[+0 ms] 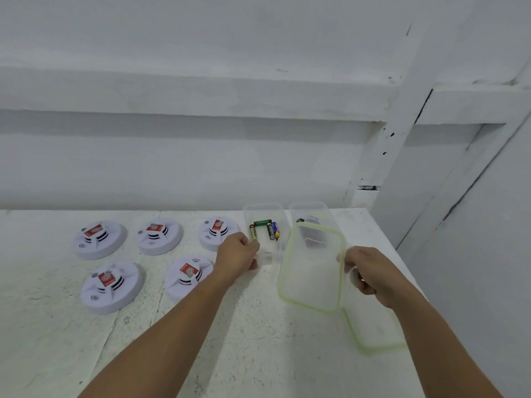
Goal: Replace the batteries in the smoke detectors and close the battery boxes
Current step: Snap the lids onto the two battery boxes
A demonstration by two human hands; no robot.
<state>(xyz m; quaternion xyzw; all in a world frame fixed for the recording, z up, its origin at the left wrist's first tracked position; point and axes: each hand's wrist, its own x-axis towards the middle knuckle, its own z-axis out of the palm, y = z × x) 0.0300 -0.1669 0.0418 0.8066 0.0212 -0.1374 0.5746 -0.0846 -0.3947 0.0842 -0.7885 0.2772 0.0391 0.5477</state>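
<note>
Several white smoke detectors (159, 235) with red labels lie in two rows on the left of the white table (201, 326). Two clear plastic battery boxes stand at the back. The left box (265, 214) holds several batteries (271, 229), and my left hand (237, 254) grips its near end. The right box (311, 211) holds something dark that I cannot make out. My right hand (366, 272) holds a clear lid with a green rim (313, 271), tilted up above the table in front of the right box. A second green-rimmed lid (373, 328) lies flat under my right wrist.
A white wall with a ledge (201, 96) rises right behind the table. A white post (402, 124) and panels close off the right side. The table's right edge runs close beside my right forearm.
</note>
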